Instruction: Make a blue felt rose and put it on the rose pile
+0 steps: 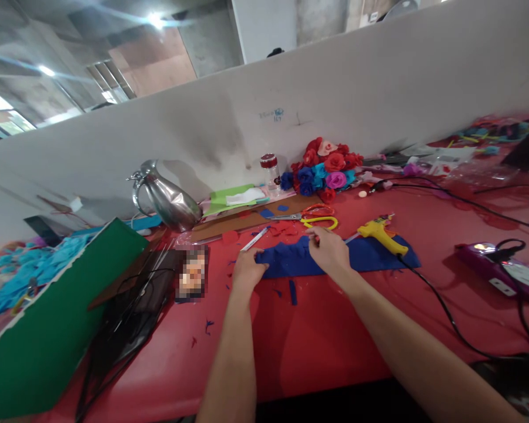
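A: What are you handling?

B: I'm pressing down on the blue felt (335, 258), a long strip lying flat on the red table (317, 341). Its long axis is running left to right in front of me.

A: And your hands?

B: My left hand (245, 271) is pinching the felt's left end, fingers curled closed on the edge. My right hand (330, 251) is resting on the felt's middle, fingers bent down onto it; I can't tell whether they're gripping a fold or just pressing. Something small and red is showing at its fingertips, too small to name.

A: Which hand is nearer the free part?

B: The right. The rest of the felt is stretching away to the right of it, uncovered.

A: What's around the felt?

B: The glue gun (381, 233) is lying on the felt's right end, its cord trailing right. Just behind the felt are scissors (311, 217) and red scraps. Farther behind stands a heap of paper roses (324, 170); behind and to the left, a metal jug (167, 200).
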Motion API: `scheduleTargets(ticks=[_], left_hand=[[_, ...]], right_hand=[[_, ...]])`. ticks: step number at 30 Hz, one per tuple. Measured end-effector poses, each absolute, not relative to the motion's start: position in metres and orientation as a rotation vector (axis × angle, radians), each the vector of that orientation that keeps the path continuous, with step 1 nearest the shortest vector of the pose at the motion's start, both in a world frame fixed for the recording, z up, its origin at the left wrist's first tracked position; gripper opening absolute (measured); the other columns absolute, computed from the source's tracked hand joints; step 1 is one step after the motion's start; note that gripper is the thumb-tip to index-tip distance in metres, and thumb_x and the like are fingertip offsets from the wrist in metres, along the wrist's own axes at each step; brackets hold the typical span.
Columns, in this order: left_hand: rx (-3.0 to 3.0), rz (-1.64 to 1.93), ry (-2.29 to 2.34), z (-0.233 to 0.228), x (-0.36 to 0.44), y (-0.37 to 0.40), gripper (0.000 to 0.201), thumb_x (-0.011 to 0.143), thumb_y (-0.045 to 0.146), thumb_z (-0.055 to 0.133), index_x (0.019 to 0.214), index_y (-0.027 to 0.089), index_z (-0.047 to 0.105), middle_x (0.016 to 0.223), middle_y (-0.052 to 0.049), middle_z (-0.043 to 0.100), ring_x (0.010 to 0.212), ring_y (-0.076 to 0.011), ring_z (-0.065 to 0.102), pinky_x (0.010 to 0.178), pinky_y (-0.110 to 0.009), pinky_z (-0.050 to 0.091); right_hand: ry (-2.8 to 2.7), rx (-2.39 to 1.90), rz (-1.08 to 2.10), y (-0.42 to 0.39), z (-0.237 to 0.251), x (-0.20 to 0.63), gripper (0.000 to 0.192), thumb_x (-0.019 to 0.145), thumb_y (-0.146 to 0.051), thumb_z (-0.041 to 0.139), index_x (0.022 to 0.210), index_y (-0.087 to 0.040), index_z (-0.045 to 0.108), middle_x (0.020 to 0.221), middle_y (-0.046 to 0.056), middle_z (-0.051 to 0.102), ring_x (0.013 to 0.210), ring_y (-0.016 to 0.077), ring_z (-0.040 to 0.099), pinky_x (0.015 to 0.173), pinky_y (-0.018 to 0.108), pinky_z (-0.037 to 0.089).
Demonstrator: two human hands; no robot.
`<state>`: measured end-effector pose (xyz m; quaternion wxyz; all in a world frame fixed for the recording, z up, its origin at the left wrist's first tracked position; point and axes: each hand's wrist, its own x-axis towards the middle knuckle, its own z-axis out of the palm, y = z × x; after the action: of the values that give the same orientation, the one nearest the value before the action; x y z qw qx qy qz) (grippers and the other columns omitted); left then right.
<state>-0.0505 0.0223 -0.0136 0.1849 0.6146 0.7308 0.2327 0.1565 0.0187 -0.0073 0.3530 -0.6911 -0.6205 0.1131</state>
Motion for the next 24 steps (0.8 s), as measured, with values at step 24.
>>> scheduleTargets(ticks=[24], left_hand=[[2.218,0.821,1.600,-0.019,-0.005,0.014,0.034,0.076,0.022,0.067,0.109,0.024,0.068,0.114,-0.008,0.062,0.104,-0.0223,0.058,0.094,-0.035,0.046]], right_hand=[[-1.119,-1.444,0.455,0.037,-0.011,0.185,0.039,0.064,-0.008,0.040,0.091,-0.016,0.067,0.093,0.008,0.070,0.081,0.0204,0.062,0.076,0.033,0.048]])
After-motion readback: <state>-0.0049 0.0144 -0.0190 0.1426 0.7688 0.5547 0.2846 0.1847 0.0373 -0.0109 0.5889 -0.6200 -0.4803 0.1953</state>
